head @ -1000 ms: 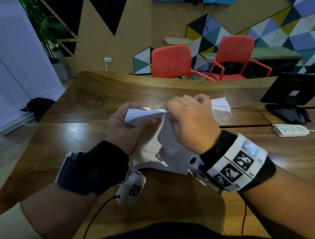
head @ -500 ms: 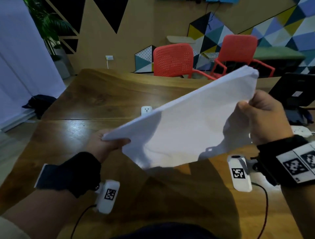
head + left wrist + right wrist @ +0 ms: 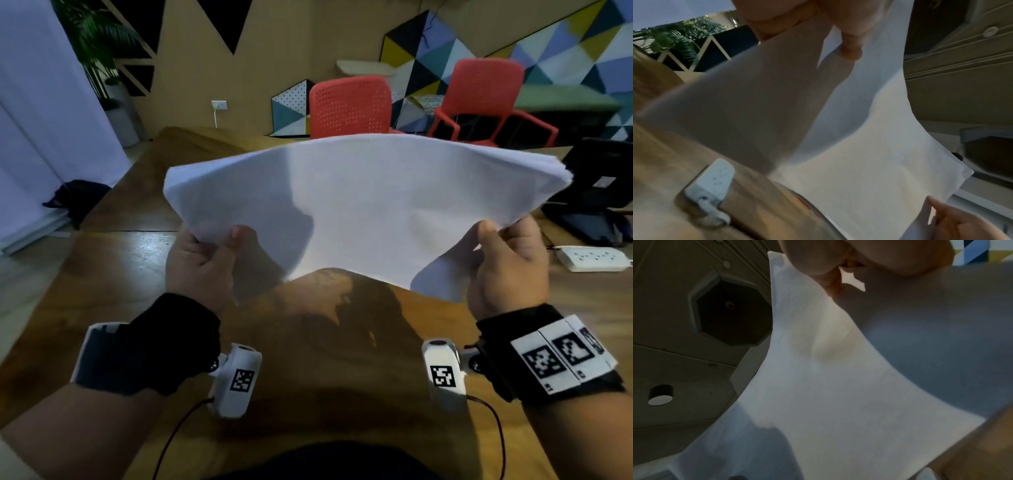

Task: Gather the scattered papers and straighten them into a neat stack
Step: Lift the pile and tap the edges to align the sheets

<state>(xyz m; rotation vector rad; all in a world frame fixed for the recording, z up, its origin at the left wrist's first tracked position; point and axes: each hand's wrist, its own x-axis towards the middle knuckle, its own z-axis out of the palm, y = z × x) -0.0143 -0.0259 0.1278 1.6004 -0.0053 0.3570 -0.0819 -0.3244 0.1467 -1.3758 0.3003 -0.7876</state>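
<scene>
A stack of white papers (image 3: 359,202) hangs in the air above the wooden table (image 3: 325,359), bowed upward in the middle. My left hand (image 3: 209,253) pinches its near left edge, thumb on top. My right hand (image 3: 503,260) pinches the near right edge, thumb on top too. In the left wrist view the papers (image 3: 859,146) fill the middle, with my left hand's fingers (image 3: 849,40) under the sheet and my right hand (image 3: 962,224) at the lower right. In the right wrist view the papers (image 3: 838,394) curve away below my right hand's fingers (image 3: 818,264). No loose sheets show on the table.
A white power strip (image 3: 592,258) lies on the table at the right, behind it a black screen on a stand (image 3: 599,185). A small white socket block (image 3: 713,183) sits under the papers. Two red chairs (image 3: 349,106) stand beyond the far edge.
The papers were bunched between both hands close together, then spread out tilted up to the right. Now my hands are wide apart and level, and the stack is held flat and bowed.
</scene>
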